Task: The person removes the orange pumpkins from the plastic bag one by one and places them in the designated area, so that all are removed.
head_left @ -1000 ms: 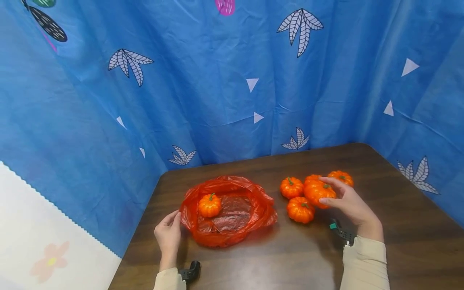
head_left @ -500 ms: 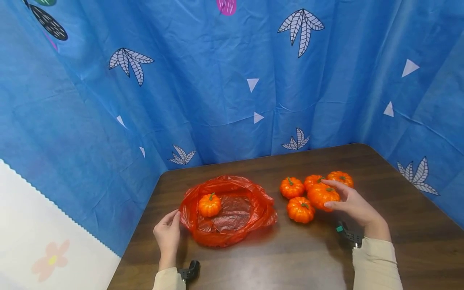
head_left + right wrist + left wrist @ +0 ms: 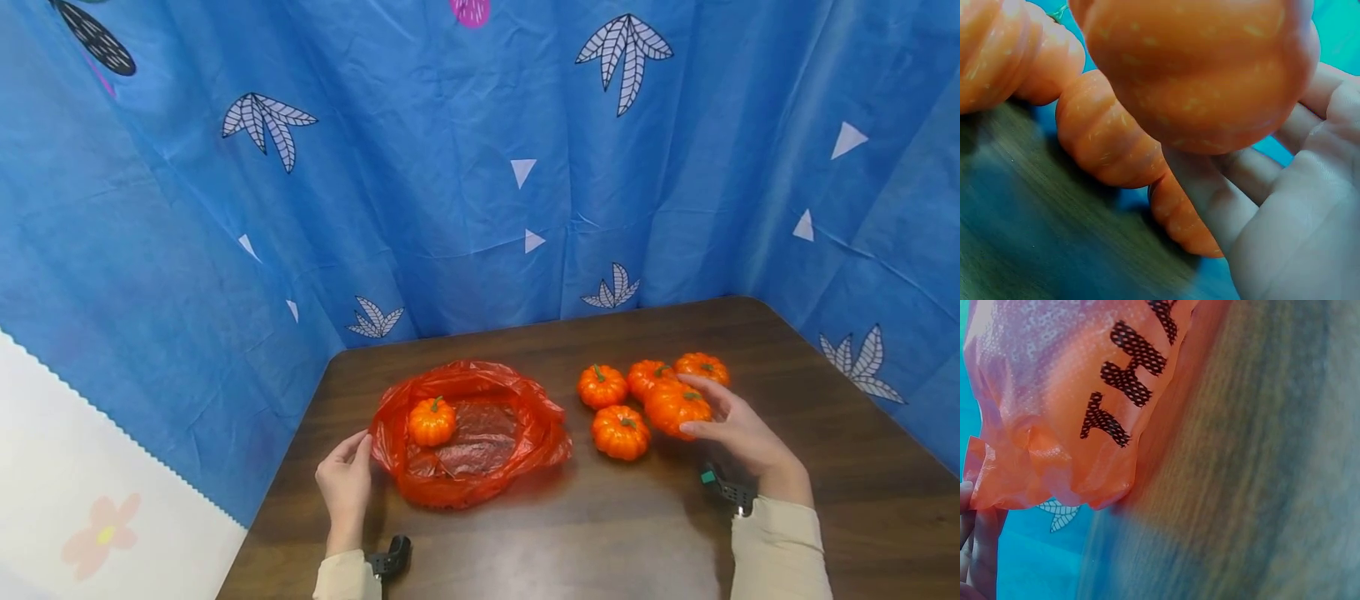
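Observation:
A red plastic bag (image 3: pixel 480 492) stands with its mouth spread wide, and one small orange pumpkin (image 3: pixel 432 422) sits inside at its left. My left hand (image 3: pixel 345 483) pinches the bag's left rim between thumb and fingers; dark lettering (image 3: pixel 1129 369) shows on the bag in the left wrist view. On the right, my right hand (image 3: pixel 750 433) holds another small pumpkin (image 3: pixel 1204 69) between thumb and fingers. In the right wrist view this pumpkin is raised above the table. Several more pumpkins (image 3: pixel 621 432) lie close beside and behind it.
The brown wooden table (image 3: pixel 525 550) ends at a blue curtain (image 3: pixel 465 183) with leaf prints, behind and to the right. A white cloth (image 3: pixel 105 483) with a flower print hangs at the left. A small dark device (image 3: pixel 392 557) is strapped at each wrist.
My right hand has shifted slightly right with the pumpkin, away from the other pumpkins beside it. The left hand and the bag have stayed almost in place.

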A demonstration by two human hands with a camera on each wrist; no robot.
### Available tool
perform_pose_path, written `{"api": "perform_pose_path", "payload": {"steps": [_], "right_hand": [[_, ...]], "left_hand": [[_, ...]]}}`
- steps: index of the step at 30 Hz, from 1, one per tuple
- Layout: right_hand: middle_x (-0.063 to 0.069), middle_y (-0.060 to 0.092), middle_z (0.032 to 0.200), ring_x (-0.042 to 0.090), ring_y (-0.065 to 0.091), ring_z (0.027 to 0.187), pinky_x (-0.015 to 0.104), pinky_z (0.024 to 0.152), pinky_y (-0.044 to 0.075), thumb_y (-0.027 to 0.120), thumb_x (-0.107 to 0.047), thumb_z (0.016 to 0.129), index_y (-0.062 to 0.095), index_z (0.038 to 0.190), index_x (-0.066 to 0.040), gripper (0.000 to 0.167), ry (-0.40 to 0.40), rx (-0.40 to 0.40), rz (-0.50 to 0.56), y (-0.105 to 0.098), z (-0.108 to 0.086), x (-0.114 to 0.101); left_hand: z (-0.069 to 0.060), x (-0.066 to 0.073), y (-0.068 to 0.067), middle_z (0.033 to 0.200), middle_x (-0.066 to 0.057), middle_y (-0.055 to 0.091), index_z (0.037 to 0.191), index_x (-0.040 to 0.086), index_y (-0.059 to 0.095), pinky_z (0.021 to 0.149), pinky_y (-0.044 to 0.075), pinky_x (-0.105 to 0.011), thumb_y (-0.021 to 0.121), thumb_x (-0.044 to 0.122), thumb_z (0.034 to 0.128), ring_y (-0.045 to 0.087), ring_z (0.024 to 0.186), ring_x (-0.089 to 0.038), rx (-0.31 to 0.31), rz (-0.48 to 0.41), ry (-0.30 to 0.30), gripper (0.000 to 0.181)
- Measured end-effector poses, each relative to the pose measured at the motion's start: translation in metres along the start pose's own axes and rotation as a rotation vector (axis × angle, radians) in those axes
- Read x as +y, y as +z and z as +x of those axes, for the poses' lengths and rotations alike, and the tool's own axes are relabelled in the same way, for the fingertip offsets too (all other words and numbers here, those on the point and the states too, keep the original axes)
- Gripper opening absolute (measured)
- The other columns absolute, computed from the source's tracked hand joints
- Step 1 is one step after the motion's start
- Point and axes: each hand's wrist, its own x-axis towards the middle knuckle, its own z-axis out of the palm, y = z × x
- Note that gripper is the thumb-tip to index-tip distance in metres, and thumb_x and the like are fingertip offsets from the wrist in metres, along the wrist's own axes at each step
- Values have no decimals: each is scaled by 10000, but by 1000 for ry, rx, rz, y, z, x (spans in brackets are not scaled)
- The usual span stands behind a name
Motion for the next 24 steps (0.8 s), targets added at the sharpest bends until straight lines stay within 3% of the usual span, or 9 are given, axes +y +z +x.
{"api": "perform_pose_path", "payload": {"steps": [4,8,12,15,19,24], "right_hand": [[-94,391,1415,-98,446,1129,94,893,479,675,-143,933,362,1500,-55,654,25,5,34,0,1,3],[97,370,1479,-75,454,1108,93,881,473,687,-167,930,352,1491,-18,670,66,-6,2,-1,2,4],[239,299,1546,137,426,1248,122,903,431,699,-217,922,337,1504,-15,714,104,-26,-60,-2,3,5],[268,264,1569,378,365,1332,384,1065,465,705,-237,915,318,1515,-13,749,124,-43,-75,-3,3,7],[284,245,1580,484,316,1367,684,1103,349,708,-259,910,302,1530,-28,776,140,-61,-89,-4,3,10],[298,261,1574,492,331,1362,693,1101,349,727,-253,897,308,1528,-39,787,139,-76,-95,-2,3,13]], "left_hand": [[0,0,-1,1068,-203,754,1081,22,769,688,510,-33,713,235,939,607,741,163,7,-1,-3,262],[-1,-1,-1,1066,-199,756,1081,21,768,685,502,-24,711,227,941,614,746,154,16,17,4,255],[0,-1,-1,1069,-196,756,1082,25,768,687,509,-31,711,236,941,702,801,14,13,14,5,260],[0,-2,0,1057,-208,755,1070,13,769,684,510,-33,714,215,939,695,779,48,16,2,12,248],[2,-3,1,1038,-221,754,1052,-4,769,675,505,-28,718,174,932,602,719,195,26,-7,32,220],[2,-1,2,1033,-217,756,1048,-5,770,679,501,-23,721,161,929,602,721,198,27,-13,37,210]]}}
